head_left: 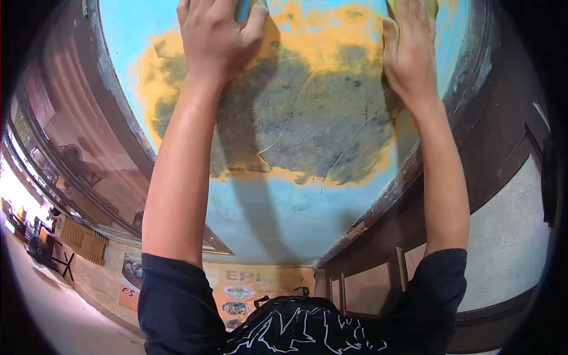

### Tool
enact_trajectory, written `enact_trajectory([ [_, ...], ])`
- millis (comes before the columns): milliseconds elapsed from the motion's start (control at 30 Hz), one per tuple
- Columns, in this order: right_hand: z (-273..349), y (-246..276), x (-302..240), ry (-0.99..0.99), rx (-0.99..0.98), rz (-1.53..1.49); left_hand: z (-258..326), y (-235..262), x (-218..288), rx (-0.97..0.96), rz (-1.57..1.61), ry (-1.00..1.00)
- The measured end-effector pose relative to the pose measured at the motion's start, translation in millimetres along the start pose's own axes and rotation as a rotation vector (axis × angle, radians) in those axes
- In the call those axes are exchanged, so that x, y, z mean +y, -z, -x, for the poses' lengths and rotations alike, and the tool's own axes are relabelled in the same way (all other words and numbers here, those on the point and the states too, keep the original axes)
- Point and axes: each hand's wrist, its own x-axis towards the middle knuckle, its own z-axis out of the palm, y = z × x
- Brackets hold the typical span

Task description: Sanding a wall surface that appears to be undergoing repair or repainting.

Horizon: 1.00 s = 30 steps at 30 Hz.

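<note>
A light blue painted panel point(266, 204) spreads before me, with a large grey patch point(319, 124) edged in orange. On its upper left lies my left hand point(216, 35), palm toward the surface and thumb held apart from the fingers. The fingertips run out past the upper edge, and I make out nothing held in it. At the upper right my right hand point(409, 56) presses a yellow-green pad point(433, 8) against the panel; the pad shows on both sides of the fingers. Thin cracks cross the grey patch between my forearms.
Worn dark frames point(384, 204) border the panel. At the right stand a brown wall and a pale panel point(506, 242). An orange banner point(269, 278) with food pictures hangs beyond my shirt. Lower left, a brown slatted thing point(81, 238) stands by a black object point(40, 241).
</note>
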Motion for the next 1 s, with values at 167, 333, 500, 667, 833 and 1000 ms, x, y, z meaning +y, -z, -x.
enact_trajectory([
  [167, -51.3, 13.1, 32.2, -0.058, 0.042, -0.007, -3.5, 5.7, 1.7, -0.007, 0.008, 0.018],
  [333, -0.5, -3.8, 10.0, -0.076, 0.081, -0.042, -7.6, 12.4, -12.8, 0.015, 0.004, -0.021],
  [500, -18.8, 14.8, 15.3, -0.026, 0.0, -0.024, -13.2, 23.6, -12.2, 0.005, 0.016, 0.009],
  [667, -53.7, 25.2, 17.2, -0.134, -0.01, 0.007, -16.2, 31.2, -22.0, 0.032, 0.044, -0.002],
  [833, -15.1, 16.4, -20.7, -0.124, 0.022, -0.061, -22.5, 45.6, -28.7, 0.01, 0.002, -0.006],
  [1000, -42.0, 32.4, -12.3, -0.043, -0.062, 0.005, -25.8, 51.7, -32.8, 0.02, 0.018, 0.0],
])
